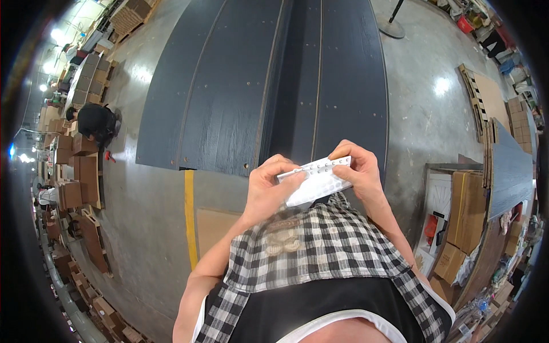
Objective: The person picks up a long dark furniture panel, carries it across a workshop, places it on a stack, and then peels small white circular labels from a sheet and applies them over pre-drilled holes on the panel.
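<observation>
A white sheet of small round stickers (313, 187) is held up in front of my chest, slightly tilted, with dark marks along its upper rows. My left hand (266, 187) pinches its left end between thumb and fingers. On the other end, my right hand (362, 170) grips the upper right corner, the thumb pressed on the front of the sheet. Just beyond my hands lie long dark blue-black boards (229, 103) with small drilled holes, side by side and partly stacked.
A yellow floor line (190, 217) and a brown flat board (217, 231) lie left of me. Cartons and panels (466, 211) crowd the right side. Far left, a person in dark clothes (97, 123) bends beside cartons (86, 180). A round-based black stand (392, 28) is beyond the boards.
</observation>
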